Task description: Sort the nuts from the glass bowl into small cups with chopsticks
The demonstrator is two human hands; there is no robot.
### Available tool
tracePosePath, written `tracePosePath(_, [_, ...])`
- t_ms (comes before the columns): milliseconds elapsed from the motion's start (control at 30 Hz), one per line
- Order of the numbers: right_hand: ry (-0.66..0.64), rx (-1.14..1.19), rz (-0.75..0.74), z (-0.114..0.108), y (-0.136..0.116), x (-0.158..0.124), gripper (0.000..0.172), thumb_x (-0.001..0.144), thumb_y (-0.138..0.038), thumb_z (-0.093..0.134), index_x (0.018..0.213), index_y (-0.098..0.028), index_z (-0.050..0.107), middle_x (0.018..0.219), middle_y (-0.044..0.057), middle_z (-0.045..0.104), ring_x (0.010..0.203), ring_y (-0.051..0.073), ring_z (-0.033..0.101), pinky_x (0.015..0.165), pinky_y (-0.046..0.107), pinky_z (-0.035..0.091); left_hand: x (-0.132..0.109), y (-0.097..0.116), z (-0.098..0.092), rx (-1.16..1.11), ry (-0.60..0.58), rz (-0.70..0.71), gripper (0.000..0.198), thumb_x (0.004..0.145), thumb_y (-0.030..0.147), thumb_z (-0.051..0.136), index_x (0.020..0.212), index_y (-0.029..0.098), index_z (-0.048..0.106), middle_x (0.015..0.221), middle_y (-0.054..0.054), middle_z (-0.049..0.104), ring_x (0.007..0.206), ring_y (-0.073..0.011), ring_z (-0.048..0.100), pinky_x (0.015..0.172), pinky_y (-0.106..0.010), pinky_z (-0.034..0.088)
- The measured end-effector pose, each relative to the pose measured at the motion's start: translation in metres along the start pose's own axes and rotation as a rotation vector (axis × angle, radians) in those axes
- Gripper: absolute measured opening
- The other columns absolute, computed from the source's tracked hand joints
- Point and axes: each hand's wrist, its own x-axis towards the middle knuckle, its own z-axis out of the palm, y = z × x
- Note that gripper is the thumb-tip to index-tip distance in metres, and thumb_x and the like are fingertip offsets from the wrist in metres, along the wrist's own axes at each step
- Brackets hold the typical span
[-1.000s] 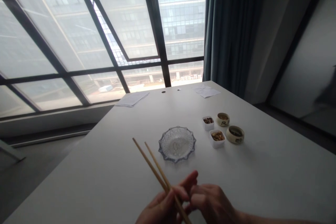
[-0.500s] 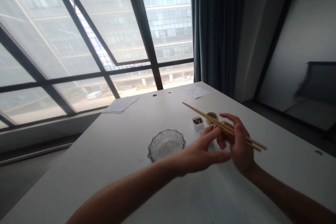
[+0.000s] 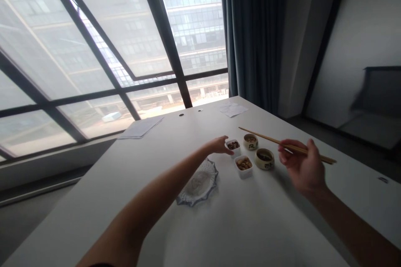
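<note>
Chopsticks point(image 3: 261, 135) rest in my right hand point(image 3: 302, 167), its fingers closed around them and their tips pointing to the far left. My left hand point(image 3: 219, 145) reaches across to a small white square container point(image 3: 237, 152) of dark brown pieces. Its thumb and fingers are apart at the container's left side; whether they touch it is unclear. In front of that stands another white square container point(image 3: 244, 174) with yellowish-brown pieces. Two round cream bowls with dark characters, a farther bowl point(image 3: 250, 145) and a nearer bowl point(image 3: 265, 164), stand to the right. A clear scalloped glass bowl point(image 3: 203, 194) is partly hidden by my left forearm.
All of this stands on a white table point(image 3: 250, 225). Paper sheets point(image 3: 140, 128) lie at its far left edge, and a crumpled white sheet point(image 3: 233, 109) near its far corner. Windows point(image 3: 109, 29) and a dark curtain point(image 3: 253, 41) are behind.
My hands have moved apart. The left went forward to the container of dark pieces; the right moved right and slightly back with the chopsticks, uncovering the small containers and bowls.
</note>
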Motion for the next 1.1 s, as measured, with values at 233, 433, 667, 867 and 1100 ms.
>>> tracePosePath(233, [-0.042,0.009,0.099,0.000,0.022,-0.004,0.057,0.090,-0.073,0.061,0.080,-0.019,0.078,0.068,0.007,0.070,0.053,0.014,0.056,0.048,0.026,0.042,-0.004,-0.015,-0.006,0.048,0.127,0.062,0.034,0.105,0.032,0.066,0.135,0.015,0.063,0.133,-0.013,0.064,0.111,-0.0271,0.068,0.092,-0.047,0.060])
tracePosePath(433, [-0.050,0.067,0.213,0.003,0.028,-0.018,0.057,0.097,-0.066,0.055,0.081,-0.018,0.082,0.072,0.010,0.070,0.058,0.016,0.056,0.049,0.027,0.043,-0.090,-0.056,-0.054,0.241,0.191,0.179,0.035,0.105,0.031,0.067,0.136,0.015,0.062,0.132,-0.013,0.064,0.110,-0.0269,0.069,0.092,-0.047,0.060])
tracePosePath(667, [-0.092,0.092,0.304,0.013,0.028,-0.031,0.059,0.098,-0.065,0.054,0.080,-0.018,0.083,0.071,0.010,0.068,0.055,0.015,0.054,0.047,0.027,0.041,-0.171,-0.079,-0.069,0.483,0.061,0.419,0.036,0.105,0.032,0.067,0.136,0.016,0.062,0.136,-0.013,0.062,0.113,-0.0277,0.067,0.092,-0.047,0.060])
tracePosePath(867, [-0.115,0.094,0.359,0.016,0.035,-0.037,0.059,0.092,-0.070,0.062,0.080,-0.016,0.083,0.070,0.011,0.070,0.057,0.016,0.058,0.047,0.025,0.044,-0.171,-0.078,-0.060,0.602,0.035,0.611,0.032,0.105,0.031,0.066,0.134,0.017,0.064,0.138,-0.013,0.062,0.118,-0.0288,0.065,0.098,-0.050,0.057])
tracePosePath(1100, [-0.150,0.125,0.417,0.016,0.039,-0.042,0.052,0.082,-0.069,0.075,0.078,-0.018,0.085,0.069,0.009,0.072,0.058,0.016,0.059,0.047,0.023,0.046,-0.174,-0.086,-0.060,0.508,0.164,0.585,0.034,0.105,0.031,0.067,0.136,0.017,0.063,0.140,-0.014,0.061,0.121,-0.0298,0.064,0.100,-0.052,0.056])
